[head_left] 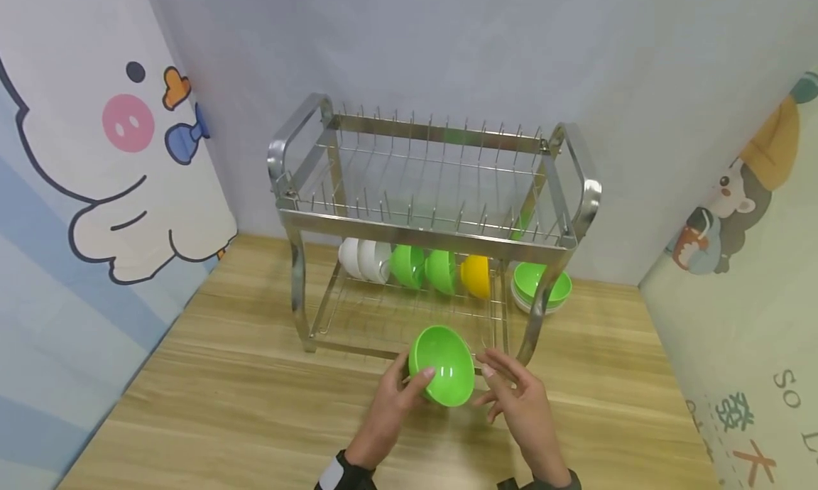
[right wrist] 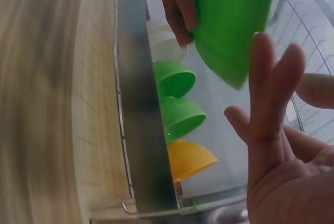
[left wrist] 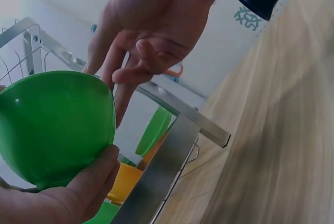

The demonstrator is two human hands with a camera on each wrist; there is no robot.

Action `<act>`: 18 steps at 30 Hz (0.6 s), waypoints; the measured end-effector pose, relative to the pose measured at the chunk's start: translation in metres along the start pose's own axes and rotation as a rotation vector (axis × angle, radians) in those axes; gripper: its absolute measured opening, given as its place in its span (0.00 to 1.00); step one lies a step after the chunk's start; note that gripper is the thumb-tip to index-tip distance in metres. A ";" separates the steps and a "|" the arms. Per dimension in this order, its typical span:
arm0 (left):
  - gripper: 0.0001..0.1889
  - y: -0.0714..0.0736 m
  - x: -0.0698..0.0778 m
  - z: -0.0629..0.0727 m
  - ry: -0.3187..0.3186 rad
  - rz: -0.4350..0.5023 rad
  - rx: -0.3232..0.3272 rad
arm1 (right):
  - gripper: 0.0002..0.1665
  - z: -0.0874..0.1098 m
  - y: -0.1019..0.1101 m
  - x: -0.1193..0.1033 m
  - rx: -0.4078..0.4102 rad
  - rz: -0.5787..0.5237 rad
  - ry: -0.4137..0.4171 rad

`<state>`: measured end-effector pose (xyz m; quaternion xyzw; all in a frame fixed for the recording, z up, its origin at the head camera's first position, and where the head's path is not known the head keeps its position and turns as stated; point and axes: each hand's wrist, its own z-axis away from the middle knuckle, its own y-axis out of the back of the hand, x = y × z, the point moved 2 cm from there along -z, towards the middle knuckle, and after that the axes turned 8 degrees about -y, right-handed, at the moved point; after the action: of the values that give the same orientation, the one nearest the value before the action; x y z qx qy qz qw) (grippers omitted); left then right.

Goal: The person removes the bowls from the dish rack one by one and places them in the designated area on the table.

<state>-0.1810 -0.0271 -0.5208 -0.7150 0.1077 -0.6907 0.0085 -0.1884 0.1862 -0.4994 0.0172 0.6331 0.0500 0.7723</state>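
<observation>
A green bowl (head_left: 450,380) is tilted in front of the rack, its inside facing up toward the head camera. My left hand (head_left: 386,415) grips it from the left, thumb over the rim and fingers (left wrist: 86,185) against the outside. At the bowl's right side is my right hand (head_left: 527,415), fingers loosely spread and holding nothing. In the right wrist view its fingertips come close to the bowl (right wrist: 235,20); whether they touch I cannot tell.
The two-tier metal dish rack (head_left: 422,231) stands behind the hands. On its lower tier, white bowls (head_left: 373,261), green bowls (head_left: 441,271) and a yellow bowl (head_left: 476,275) stand on their sides in a row. Stacked bowls (head_left: 543,285), green over white, sit right of the rack on the wooden table (head_left: 224,398).
</observation>
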 end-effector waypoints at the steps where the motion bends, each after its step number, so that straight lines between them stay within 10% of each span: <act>1: 0.35 -0.001 0.000 0.001 0.001 0.011 -0.006 | 0.27 0.000 -0.002 0.001 -0.013 -0.005 -0.007; 18: 0.34 -0.010 -0.003 0.007 -0.013 0.121 -0.062 | 0.30 0.003 -0.017 0.015 0.002 -0.123 -0.108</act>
<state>-0.1729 -0.0180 -0.5224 -0.7114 0.1722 -0.6808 0.0288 -0.1822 0.1707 -0.5149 -0.0183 0.5904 0.0006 0.8069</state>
